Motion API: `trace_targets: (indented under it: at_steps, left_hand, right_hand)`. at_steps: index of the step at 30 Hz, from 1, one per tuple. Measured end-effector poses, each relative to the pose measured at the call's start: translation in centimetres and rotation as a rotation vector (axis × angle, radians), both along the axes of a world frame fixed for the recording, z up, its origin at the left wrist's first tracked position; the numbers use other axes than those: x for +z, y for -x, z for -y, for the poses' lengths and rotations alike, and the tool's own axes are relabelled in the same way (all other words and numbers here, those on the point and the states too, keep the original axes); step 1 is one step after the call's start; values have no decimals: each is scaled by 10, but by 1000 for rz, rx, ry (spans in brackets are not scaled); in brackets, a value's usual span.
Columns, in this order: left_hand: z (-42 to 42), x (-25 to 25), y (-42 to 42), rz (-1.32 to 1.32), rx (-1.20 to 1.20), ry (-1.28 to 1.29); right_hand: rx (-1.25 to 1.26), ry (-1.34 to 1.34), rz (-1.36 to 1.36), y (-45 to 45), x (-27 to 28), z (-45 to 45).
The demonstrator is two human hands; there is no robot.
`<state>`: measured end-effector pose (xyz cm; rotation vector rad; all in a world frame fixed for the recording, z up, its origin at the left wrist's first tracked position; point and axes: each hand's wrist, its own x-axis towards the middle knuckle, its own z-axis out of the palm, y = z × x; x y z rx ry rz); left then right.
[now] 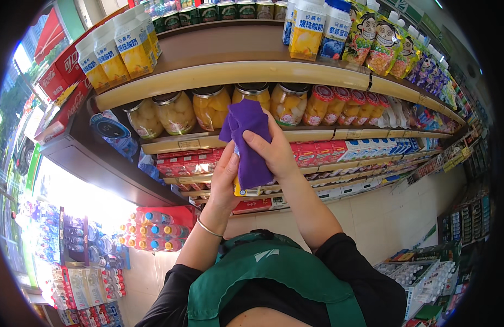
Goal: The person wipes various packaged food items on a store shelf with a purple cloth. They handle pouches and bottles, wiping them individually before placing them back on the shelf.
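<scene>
In front of the shelves, my two hands hold a yellow-and-white drink carton (pixel 241 191) that is mostly hidden under a purple cloth (pixel 254 153). My left hand (pixel 224 175) grips the carton's left side, thumb upward. On the right, my right hand (pixel 274 149) presses the cloth onto the carton, its thumb lying across the fabric. Only the carton's lower end and a sliver of its left edge show. Similar yogurt cartons stand on the top shelf, one group (pixel 131 45) at the left and another carton (pixel 307 30) further right.
Glass jars of fruit (pixel 211 107) line the shelf behind my hands, with smaller red-lidded jars (pixel 317 105) beside them. Pineapple-print pouches (pixel 381 45) stand at upper right. Red boxed drinks (pixel 194 163) fill a lower shelf. Bottle packs (pixel 154 231) sit on the floor at left.
</scene>
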<state>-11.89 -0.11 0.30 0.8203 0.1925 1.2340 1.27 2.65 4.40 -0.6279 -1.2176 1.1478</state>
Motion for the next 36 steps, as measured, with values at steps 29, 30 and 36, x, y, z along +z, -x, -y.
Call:
trace_targets:
  at_steps: [29,30,36]
  left_hand:
    - [-22,-11,15,306,-126,63]
    - [-21,-10,12,247,-93,27]
    - [-10,6,10,-65,-26,113]
  right_hand:
    - [-328,-611,893,15,14,38]
    - [-306,-575,789,12,16,32]
    - [-44,-134,146,-7,11,-4]
